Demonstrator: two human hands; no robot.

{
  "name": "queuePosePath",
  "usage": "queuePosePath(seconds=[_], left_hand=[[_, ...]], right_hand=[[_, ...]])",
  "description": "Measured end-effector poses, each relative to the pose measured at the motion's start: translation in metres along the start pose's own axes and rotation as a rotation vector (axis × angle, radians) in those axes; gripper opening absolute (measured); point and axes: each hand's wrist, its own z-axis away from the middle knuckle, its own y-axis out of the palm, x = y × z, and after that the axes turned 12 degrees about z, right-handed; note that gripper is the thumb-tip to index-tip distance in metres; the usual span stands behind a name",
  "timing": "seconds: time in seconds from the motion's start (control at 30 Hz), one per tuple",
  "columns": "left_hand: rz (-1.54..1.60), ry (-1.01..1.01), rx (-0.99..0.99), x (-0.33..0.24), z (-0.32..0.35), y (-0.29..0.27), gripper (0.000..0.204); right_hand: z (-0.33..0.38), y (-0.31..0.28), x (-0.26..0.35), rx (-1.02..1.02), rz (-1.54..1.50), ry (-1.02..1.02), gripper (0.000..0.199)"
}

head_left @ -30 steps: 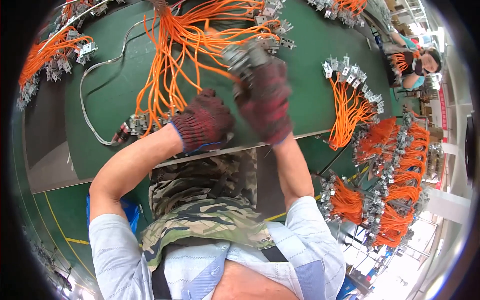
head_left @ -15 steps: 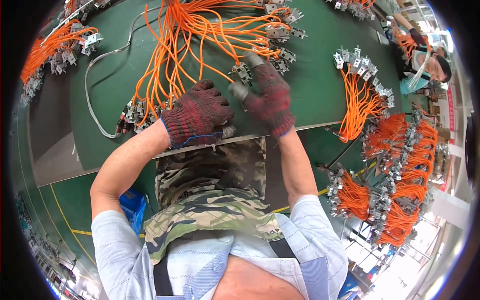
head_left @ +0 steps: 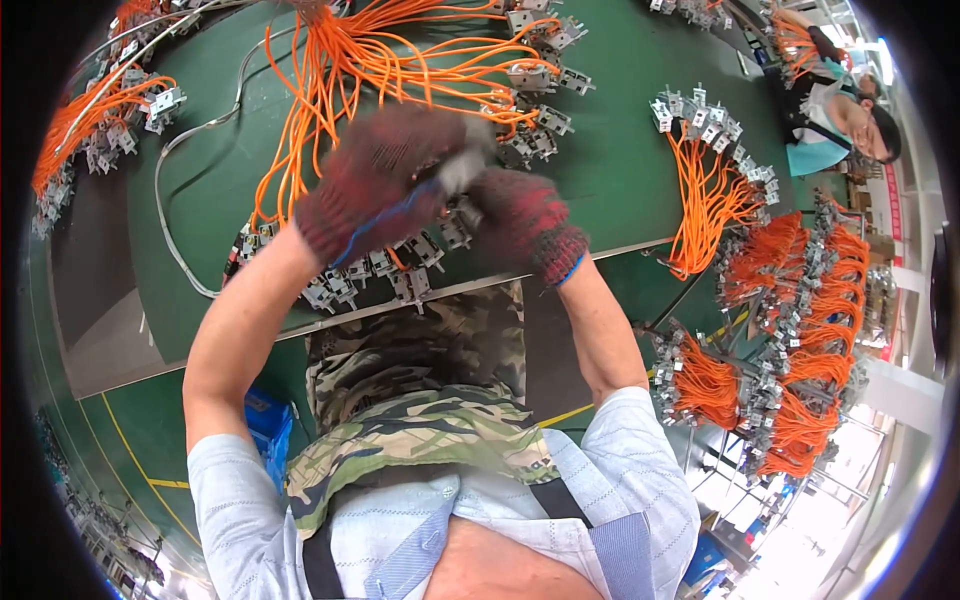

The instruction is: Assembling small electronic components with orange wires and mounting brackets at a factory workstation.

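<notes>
Head view: left hand (head_left: 385,175), gloved and blurred, was held over the orange cables (head_left: 335,45); gloved right hand (head_left: 525,220) was placed just beside it. One metal connector (head_left: 458,224) was seen between them; given the blur, whether either hand was gripping could not be told. Row of connectors (head_left: 412,276) was laid along the near edge of the green tabletop (head_left: 620,160).

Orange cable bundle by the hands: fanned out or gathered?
Fanned out: from a gathered end at the picture's top, the orange cables splay toward metal connectors at right and along the green table's near edge.
</notes>
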Motion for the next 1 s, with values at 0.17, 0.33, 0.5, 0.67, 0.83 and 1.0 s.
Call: queuePosePath(seconds=[0.17,0.33,0.5,0.67,0.83,1.0], left_hand=[[-0.369,-0.022,-0.022,0.044,-0.046,0.021,0.031],[-0.442,-0.141,0.063,0.054,-0.057,0.034,0.034],[-0.410,-0.172,0.118,0.060,-0.078,0.034,0.037],[-0.419,-0.269,0.250,0.051,-0.084,0.034,0.042],[-0.507,-0.296,0.277,0.054,-0.077,0.038,0.035],[-0.596,-0.175,0.385,0.060,-0.082,0.042,0.030]], right_hand=[[0.001,-0.045,0.020,0.057,-0.036,0.124,0.049],[0.000,-0.018,-0.042,-0.422,0.252,0.312,0.103],[-0.013,0.013,-0.044,-0.404,-0.186,0.467,0.108],[0.007,0.010,0.002,-0.550,0.126,0.222,0.091],[0.006,-0.003,0.012,-0.381,-0.016,0.421,0.079],[0.013,0.006,-0.036,-0.412,-0.356,0.304,0.047]])
